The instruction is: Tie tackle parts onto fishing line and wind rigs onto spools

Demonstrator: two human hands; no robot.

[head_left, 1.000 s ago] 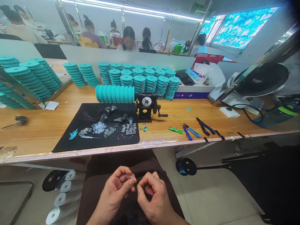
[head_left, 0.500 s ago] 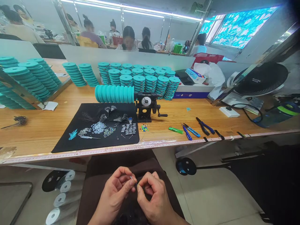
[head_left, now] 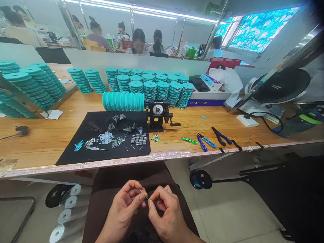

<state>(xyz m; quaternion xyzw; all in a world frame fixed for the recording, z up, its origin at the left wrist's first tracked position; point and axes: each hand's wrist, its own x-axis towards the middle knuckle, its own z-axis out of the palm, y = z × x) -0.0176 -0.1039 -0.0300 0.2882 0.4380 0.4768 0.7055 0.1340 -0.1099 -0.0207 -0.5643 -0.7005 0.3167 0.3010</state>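
Above my lap, my left hand (head_left: 128, 204) pinches a thin, pale-blue-tipped piece (head_left: 141, 192) between thumb and forefinger. My right hand (head_left: 165, 209) is closed in a pinch just beside it, at the other end of a short dark line that spans the small gap. What the right fingertips hold is too small to make out. Beyond both hands, a black mat (head_left: 76, 157) on the bench bears small grey weights (head_left: 139, 139), pale blue beads (head_left: 106, 137), light blue sleeves (head_left: 78, 145), metal bits (head_left: 117, 142) and bundles of dark wire (head_left: 130, 128).
A hand-cranked winder (head_left: 157, 116) carries a row of teal spools (head_left: 123, 101). Stacked teal spools (head_left: 149, 87) stand behind it. Pliers (head_left: 222, 136), blue snips (head_left: 207, 140) and a green lighter (head_left: 189, 140) lie to the right. Several people sit in the background.
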